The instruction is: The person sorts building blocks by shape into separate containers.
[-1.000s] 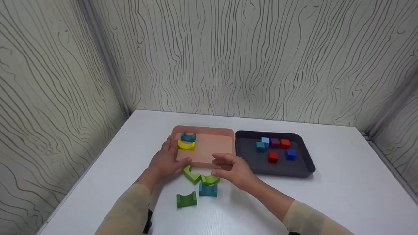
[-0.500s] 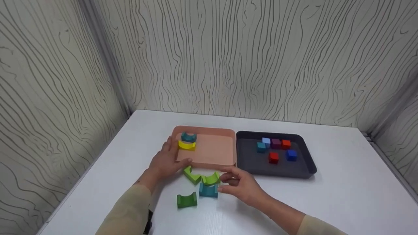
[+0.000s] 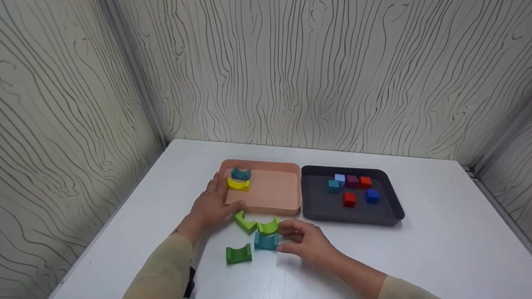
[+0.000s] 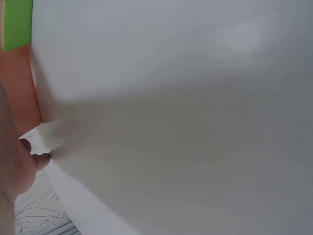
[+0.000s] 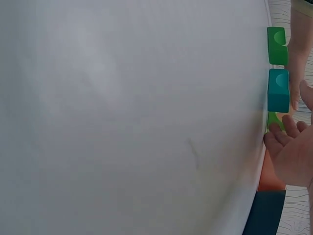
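My left hand (image 3: 219, 196) rests on the front left corner of a pink tray (image 3: 274, 195), fingers along its left rim and thumb on the front rim. A teal arch (image 3: 240, 173) and a yellow arch (image 3: 237, 184) lie inside the tray. Several arch blocks lie on the white table before it: two light green ones (image 3: 244, 222) (image 3: 268, 227), a teal one (image 3: 266, 241) and a dark green one (image 3: 238, 253). My right hand (image 3: 284, 237) reaches the light green arch (image 5: 274, 120) and the teal arch (image 5: 278, 90), fingertips touching, nothing lifted.
A black tray (image 3: 316, 205) stands right of the pink one and holds several coloured cubes, among them a red cube (image 3: 349, 199) and a blue cube (image 3: 372, 195). Patterned walls close the table at the back and left.
My right hand has come back from the pink tray's front edge, down to the loose arches on the table. The left hand has stayed on the tray corner.
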A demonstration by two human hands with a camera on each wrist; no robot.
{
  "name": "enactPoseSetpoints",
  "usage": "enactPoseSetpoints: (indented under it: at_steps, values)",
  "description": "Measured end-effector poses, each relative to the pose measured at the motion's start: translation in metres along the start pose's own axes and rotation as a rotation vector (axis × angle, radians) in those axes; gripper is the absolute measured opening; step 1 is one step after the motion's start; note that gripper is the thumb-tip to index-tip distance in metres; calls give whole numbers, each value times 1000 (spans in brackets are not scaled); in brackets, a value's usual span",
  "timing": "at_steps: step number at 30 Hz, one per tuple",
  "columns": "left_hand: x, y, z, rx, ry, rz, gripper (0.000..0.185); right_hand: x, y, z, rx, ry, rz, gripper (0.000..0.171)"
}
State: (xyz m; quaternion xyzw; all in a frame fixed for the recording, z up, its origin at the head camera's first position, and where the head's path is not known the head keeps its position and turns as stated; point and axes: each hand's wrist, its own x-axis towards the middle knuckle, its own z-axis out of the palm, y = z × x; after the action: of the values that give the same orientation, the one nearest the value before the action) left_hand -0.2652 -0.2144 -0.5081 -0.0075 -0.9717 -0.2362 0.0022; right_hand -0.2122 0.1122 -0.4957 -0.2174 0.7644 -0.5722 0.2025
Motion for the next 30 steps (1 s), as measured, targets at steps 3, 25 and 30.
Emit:
enactPoseSetpoints:
  at_steps: [3,25,30]
  values:
    - [0,0,0,1,4,3,118,1,2,0,0,-13,16,54]
    - [-3,1,1,25,32,19,118,9,10,6,-18,-29,-58,53]
    - [-2,0,1,25,26,19,118,12,11,7,-31,-29,-43,53]
